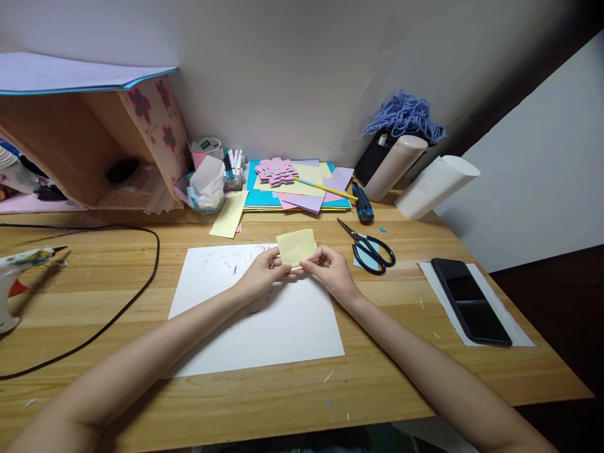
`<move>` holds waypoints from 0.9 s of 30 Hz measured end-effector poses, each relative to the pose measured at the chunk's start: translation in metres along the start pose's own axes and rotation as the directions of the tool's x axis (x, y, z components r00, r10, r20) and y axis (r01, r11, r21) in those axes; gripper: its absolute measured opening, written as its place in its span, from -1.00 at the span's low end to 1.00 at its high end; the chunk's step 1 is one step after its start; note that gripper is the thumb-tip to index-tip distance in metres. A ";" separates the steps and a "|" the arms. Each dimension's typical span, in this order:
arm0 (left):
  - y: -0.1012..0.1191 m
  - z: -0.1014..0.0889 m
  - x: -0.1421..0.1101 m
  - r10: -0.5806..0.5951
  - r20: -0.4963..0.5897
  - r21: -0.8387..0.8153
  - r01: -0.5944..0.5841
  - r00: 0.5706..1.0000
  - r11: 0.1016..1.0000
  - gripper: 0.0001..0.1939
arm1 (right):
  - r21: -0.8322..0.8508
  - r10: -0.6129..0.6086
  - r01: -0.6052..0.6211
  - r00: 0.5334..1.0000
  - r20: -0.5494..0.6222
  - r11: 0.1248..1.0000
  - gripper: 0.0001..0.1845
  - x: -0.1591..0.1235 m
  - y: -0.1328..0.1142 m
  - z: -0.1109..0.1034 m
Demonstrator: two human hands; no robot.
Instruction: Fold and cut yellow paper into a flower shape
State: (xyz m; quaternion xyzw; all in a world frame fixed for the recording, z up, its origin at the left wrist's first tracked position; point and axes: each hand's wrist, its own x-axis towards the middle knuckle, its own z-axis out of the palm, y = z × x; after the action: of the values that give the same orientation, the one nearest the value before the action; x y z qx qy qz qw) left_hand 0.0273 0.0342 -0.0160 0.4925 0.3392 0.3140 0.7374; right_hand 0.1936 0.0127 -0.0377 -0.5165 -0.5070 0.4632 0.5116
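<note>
A small piece of pale yellow paper (295,246) is held up between my two hands, over the far edge of a white sheet (283,330) flecked with marker marks. My left hand (262,272) pinches its lower left part with thumb and fingers. At the lower right, my right hand (333,270) grips the same paper, thumb in front. A narrow fold seems to run along its bottom edge. To the right of my right hand lie black-handled scissors (372,251), partly on a light blue paper piece (363,259).
Coloured papers (248,200) with a pink paper flower (277,171) and a yellow pencil (325,188) lie behind. A blue utility knife (363,204) is nearby. A glue gun (19,277) and black cable (141,286) occupy the left, a phone (472,302) the right.
</note>
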 end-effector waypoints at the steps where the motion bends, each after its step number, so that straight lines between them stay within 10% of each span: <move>1: -0.001 0.000 0.000 0.000 -0.014 0.009 0.001 1.000 1.000 -0.57 | -0.004 -0.007 0.007 1.000 0.009 1.000 -0.75 -0.001 0.000 0.000; 27: 0.002 0.004 -0.002 -0.062 -0.129 0.005 0.064 0.990 0.998 -0.55 | 0.154 0.193 -0.205 0.977 0.088 0.967 -0.44 0.003 -0.007 -0.004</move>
State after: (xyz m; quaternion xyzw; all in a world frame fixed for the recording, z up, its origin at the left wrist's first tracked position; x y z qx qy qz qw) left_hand 0.0294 0.0312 -0.0125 0.4638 0.4028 0.3200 0.7213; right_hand 0.1970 0.0151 -0.0304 -0.5045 -0.4312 0.5703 0.4841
